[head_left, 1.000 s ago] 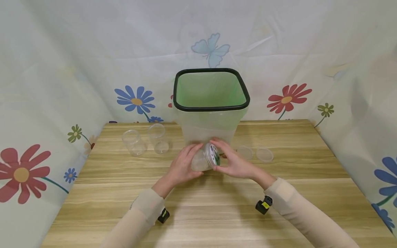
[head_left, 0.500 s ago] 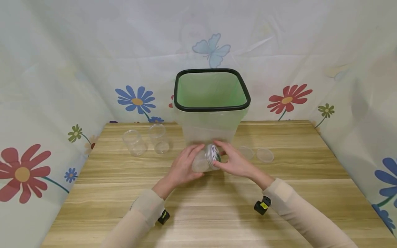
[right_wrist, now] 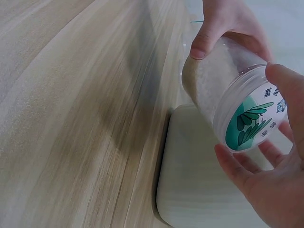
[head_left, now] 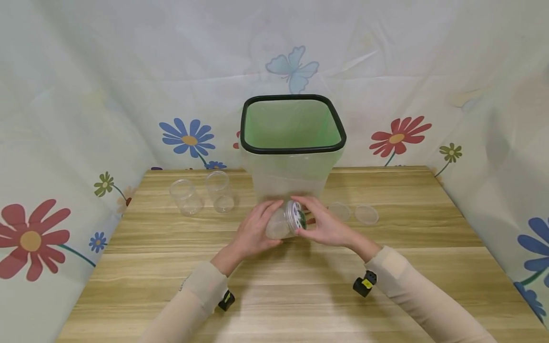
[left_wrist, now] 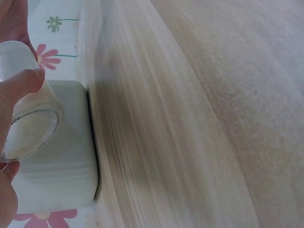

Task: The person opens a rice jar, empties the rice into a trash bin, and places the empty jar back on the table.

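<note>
A clear plastic jar is held tilted on its side just above the table, in front of the bin. My left hand grips its body, thumb and fingers on opposite sides. The jar's round lid faces right and carries a white label with green leaves and printed characters. Around the lid's rim, the fingers and thumb of my right hand are curled. The right wrist view shows the lid seated on the jar. In the left wrist view, the jar's base looks cloudy.
A bin with a black rim and a pale green liner stands behind the hands. Two clear open jars stand upright at the back left. Right of the bin lie two translucent discs on the wooden table.
My right hand shifts slightly left, then back right, its fingers moving along the lid's rim. My left hand and the jar stay nearly in place.
</note>
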Demonstrator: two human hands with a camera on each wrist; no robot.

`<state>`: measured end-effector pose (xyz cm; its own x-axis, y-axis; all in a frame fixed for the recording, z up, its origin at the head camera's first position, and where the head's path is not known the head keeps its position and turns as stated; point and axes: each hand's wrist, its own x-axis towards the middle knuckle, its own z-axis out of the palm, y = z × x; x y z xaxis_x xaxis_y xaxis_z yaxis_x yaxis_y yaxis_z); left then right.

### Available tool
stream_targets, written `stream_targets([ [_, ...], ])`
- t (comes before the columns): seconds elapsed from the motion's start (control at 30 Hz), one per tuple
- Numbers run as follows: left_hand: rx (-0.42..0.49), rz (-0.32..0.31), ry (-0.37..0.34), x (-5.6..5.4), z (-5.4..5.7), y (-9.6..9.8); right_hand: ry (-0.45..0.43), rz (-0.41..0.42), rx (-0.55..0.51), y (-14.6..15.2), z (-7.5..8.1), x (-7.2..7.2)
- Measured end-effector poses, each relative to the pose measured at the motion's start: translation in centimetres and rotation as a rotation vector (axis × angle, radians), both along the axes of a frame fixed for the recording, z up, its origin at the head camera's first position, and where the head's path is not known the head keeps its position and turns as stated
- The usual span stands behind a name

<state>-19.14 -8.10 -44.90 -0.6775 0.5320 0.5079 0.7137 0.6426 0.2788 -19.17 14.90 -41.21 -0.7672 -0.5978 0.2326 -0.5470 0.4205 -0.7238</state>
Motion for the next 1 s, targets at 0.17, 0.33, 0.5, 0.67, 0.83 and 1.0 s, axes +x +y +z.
stream_targets([
  [0.17,-0.002,-0.001,-0.013,0.1,0.0,0.0,0.031,0.048,-0.006,0.2,-0.1,-0.1],
  [0.33,-0.013,0.007,-0.041,0.1,0.1,0.0,0.068,0.089,-0.001,0.4,-0.3,-0.3],
  [0.5,-0.013,0.014,-0.048,0.0,0.1,0.0,0.09,0.105,0.002,0.5,-0.3,-0.3],
  [0.67,0.007,0.003,-0.034,-0.1,0.2,0.1,0.081,0.021,0.01,0.4,0.1,-0.1],
  [0.83,0.003,0.002,-0.023,0.0,0.4,0.2,0.065,-0.124,0.07,0.1,0.6,0.0],
  [1.0,-0.003,0.008,-0.026,0.0,0.4,0.3,0.024,-0.186,0.122,-0.4,0.8,0.1],
])
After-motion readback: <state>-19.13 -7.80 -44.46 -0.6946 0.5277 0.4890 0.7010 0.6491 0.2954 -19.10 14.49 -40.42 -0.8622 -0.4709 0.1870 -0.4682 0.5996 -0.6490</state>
